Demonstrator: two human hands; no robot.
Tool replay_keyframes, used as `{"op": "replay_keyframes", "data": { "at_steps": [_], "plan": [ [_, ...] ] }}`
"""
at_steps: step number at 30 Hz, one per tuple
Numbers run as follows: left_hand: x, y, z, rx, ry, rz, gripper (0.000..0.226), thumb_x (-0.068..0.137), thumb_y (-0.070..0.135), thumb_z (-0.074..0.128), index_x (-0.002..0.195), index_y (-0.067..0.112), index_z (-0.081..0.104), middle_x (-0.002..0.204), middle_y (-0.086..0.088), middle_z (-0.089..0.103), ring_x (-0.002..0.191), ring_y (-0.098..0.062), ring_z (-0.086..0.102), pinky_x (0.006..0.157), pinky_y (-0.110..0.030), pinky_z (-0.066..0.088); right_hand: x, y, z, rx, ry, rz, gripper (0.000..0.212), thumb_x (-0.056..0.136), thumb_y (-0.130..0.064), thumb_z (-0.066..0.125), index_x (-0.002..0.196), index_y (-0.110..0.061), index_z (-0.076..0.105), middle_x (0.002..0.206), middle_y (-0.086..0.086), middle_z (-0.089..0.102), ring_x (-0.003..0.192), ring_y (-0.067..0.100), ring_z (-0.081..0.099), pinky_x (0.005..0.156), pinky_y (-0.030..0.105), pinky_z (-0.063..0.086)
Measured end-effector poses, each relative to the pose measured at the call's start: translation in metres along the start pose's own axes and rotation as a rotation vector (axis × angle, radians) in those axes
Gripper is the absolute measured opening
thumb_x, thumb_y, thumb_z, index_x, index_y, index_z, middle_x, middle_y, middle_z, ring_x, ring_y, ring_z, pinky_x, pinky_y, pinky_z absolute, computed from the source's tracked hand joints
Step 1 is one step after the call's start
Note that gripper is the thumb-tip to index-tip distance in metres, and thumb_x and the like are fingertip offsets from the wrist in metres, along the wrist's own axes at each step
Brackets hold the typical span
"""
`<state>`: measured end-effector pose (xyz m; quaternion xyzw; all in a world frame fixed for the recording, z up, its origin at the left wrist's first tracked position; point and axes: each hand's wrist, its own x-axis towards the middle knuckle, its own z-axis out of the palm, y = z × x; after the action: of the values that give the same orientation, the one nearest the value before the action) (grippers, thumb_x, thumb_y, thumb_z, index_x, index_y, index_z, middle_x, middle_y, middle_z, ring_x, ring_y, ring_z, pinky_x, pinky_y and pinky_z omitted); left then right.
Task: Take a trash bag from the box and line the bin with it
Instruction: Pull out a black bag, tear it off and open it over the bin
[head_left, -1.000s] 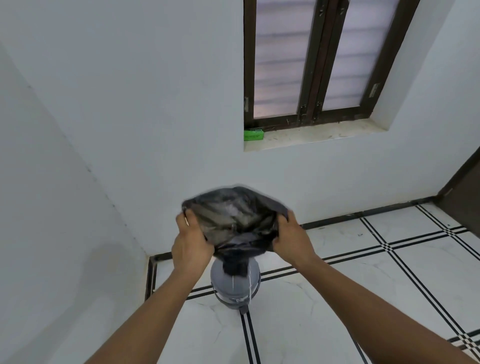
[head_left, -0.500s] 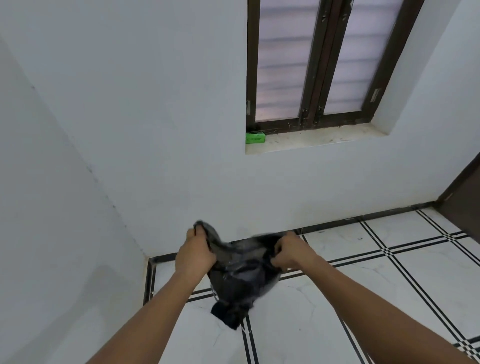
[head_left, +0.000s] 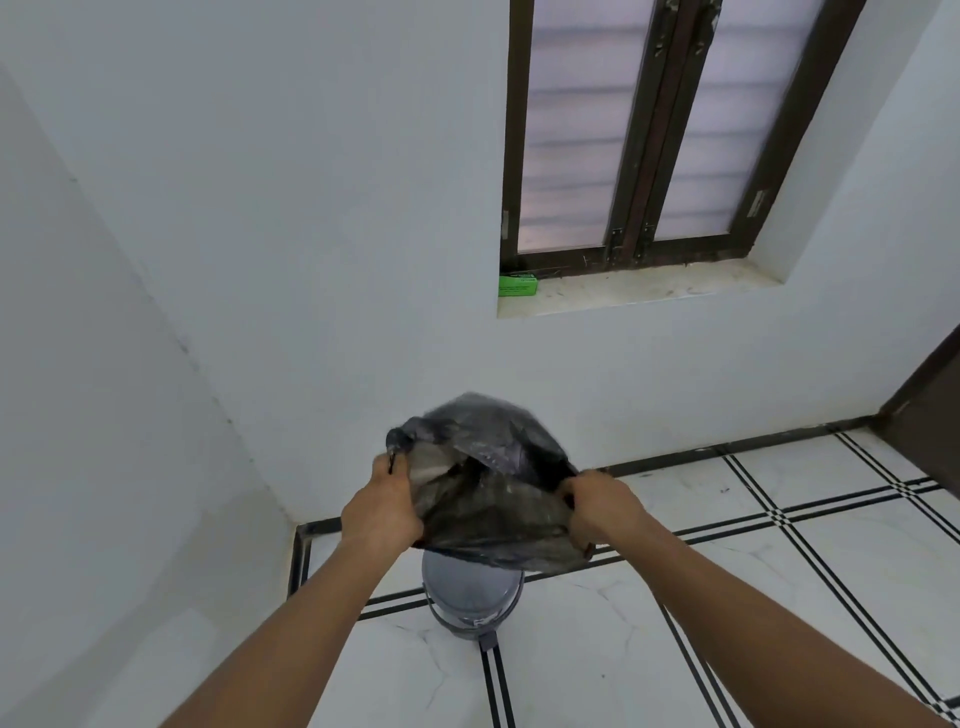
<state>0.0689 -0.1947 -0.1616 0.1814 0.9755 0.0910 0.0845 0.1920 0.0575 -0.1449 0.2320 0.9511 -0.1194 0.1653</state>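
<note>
A black trash bag (head_left: 483, 483) billows in the air, puffed up, with its mouth held between both hands. My left hand (head_left: 382, 512) grips the bag's left edge. My right hand (head_left: 602, 512) grips its right edge. Below the bag a grey round bin (head_left: 470, 597) stands on the floor, its top hidden by the bag. A green box (head_left: 517, 285) lies on the left end of the window sill.
White walls meet in a corner at the left. A dark-framed window (head_left: 670, 130) sits above a stone sill (head_left: 649, 291). The white tiled floor (head_left: 779, 571) with black lines spreads to the right, and a dark door edge (head_left: 930, 410) stands far right.
The bag was swung down in front of the bin half a second ago and hung limp; now both hands have raised it again and it has filled with air.
</note>
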Motion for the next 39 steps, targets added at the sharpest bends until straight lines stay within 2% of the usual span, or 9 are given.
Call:
{"op": "replay_keyframes", "data": {
  "at_steps": [4, 8, 14, 16, 19, 24, 30, 36, 39],
  "plan": [
    [0.011, 0.004, -0.019, -0.124, -0.115, -0.085, 0.043, 0.074, 0.026, 0.061, 0.116, 0.022, 0.064, 0.110, -0.002, 0.061, 0.087, -0.023, 0.065, 0.077, -0.036, 0.059, 0.007, -0.011, -0.009, 0.035, 0.067, 0.002, 0.049, 0.071, -0.014, 0.072, 0.120, -0.015, 0.070, 0.145, 0.002, 0.042, 0.111, 0.030, 0.064, 0.093, 0.037, 0.057],
    [0.009, 0.012, -0.028, -0.182, 0.266, -0.025, 0.066, 0.088, 0.021, 0.066, 0.147, 0.012, 0.039, 0.158, -0.011, 0.031, 0.081, -0.037, 0.068, 0.062, -0.033, 0.043, 0.012, -0.017, -0.015, 0.360, 0.415, -0.133, 0.039, 0.080, -0.010, 0.060, 0.119, -0.011, 0.067, 0.137, 0.001, 0.053, 0.109, 0.025, 0.063, 0.093, 0.034, 0.053],
    [0.003, 0.004, -0.019, -0.188, 0.624, 0.169, 0.064, 0.091, 0.013, 0.067, 0.148, 0.004, 0.038, 0.160, -0.020, 0.030, 0.049, -0.026, 0.051, 0.045, -0.028, 0.037, 0.012, -0.012, 0.011, 0.300, 0.655, -0.227, 0.046, 0.090, 0.000, 0.053, 0.123, -0.028, 0.067, 0.157, 0.003, 0.029, 0.095, 0.022, 0.064, 0.073, 0.034, 0.059],
    [-0.001, -0.008, -0.012, -0.104, 0.536, 0.206, 0.069, 0.087, 0.007, 0.069, 0.149, 0.006, 0.039, 0.160, -0.019, 0.033, 0.046, -0.021, 0.040, 0.042, -0.027, 0.034, 0.016, -0.006, 0.022, 0.162, 0.472, -0.157, 0.051, 0.086, -0.002, 0.055, 0.126, -0.033, 0.065, 0.151, 0.003, 0.039, 0.101, 0.026, 0.065, 0.072, 0.035, 0.059],
    [0.000, -0.032, 0.003, 0.011, 0.252, 0.144, 0.080, 0.088, 0.012, 0.064, 0.158, 0.017, 0.025, 0.164, -0.008, 0.028, 0.063, -0.027, 0.060, 0.053, -0.035, 0.047, 0.023, -0.003, 0.032, 0.266, 0.144, -0.014, 0.035, 0.084, -0.014, 0.057, 0.112, -0.031, 0.068, 0.114, 0.001, 0.070, 0.091, 0.020, 0.068, 0.076, 0.034, 0.059],
    [-0.005, -0.053, 0.007, -0.024, 0.147, 0.080, 0.063, 0.098, 0.028, 0.055, 0.158, 0.021, 0.033, 0.147, -0.001, 0.049, 0.095, -0.025, 0.069, 0.068, -0.033, 0.053, 0.028, -0.016, 0.046, 0.508, 0.218, 0.086, 0.010, 0.085, -0.034, 0.068, 0.084, -0.024, 0.069, 0.081, -0.006, 0.068, 0.078, 0.012, 0.061, 0.057, 0.014, 0.036],
    [-0.011, -0.068, 0.009, -0.132, 0.176, 0.120, 0.053, 0.091, 0.009, 0.056, 0.143, 0.023, 0.057, 0.140, -0.002, 0.055, 0.091, -0.027, 0.067, 0.068, -0.034, 0.055, 0.018, -0.039, 0.073, 0.553, 0.417, -0.021, 0.014, 0.080, -0.013, 0.068, 0.079, -0.022, 0.058, 0.089, -0.002, 0.063, 0.079, 0.018, 0.062, 0.067, 0.029, 0.042],
    [-0.009, -0.081, 0.015, -0.076, 0.131, 0.130, 0.062, 0.089, 0.015, 0.058, 0.149, 0.021, 0.043, 0.160, -0.004, 0.032, 0.069, -0.030, 0.064, 0.058, -0.033, 0.049, 0.026, -0.047, 0.086, 0.181, 0.236, -0.177, 0.045, 0.089, -0.012, 0.052, 0.116, -0.041, 0.073, 0.127, -0.017, 0.051, 0.105, 0.013, 0.062, 0.078, 0.031, 0.054],
    [-0.010, -0.087, 0.021, -0.016, 0.116, 0.159, 0.085, 0.082, 0.018, 0.069, 0.158, 0.025, 0.028, 0.163, -0.007, 0.026, 0.060, -0.024, 0.052, 0.051, -0.029, 0.042, 0.035, -0.056, 0.092, 0.176, 0.267, -0.080, 0.042, 0.088, -0.015, 0.054, 0.126, -0.026, 0.066, 0.124, -0.005, 0.055, 0.104, 0.023, 0.064, 0.076, 0.033, 0.054]
  ]
}}
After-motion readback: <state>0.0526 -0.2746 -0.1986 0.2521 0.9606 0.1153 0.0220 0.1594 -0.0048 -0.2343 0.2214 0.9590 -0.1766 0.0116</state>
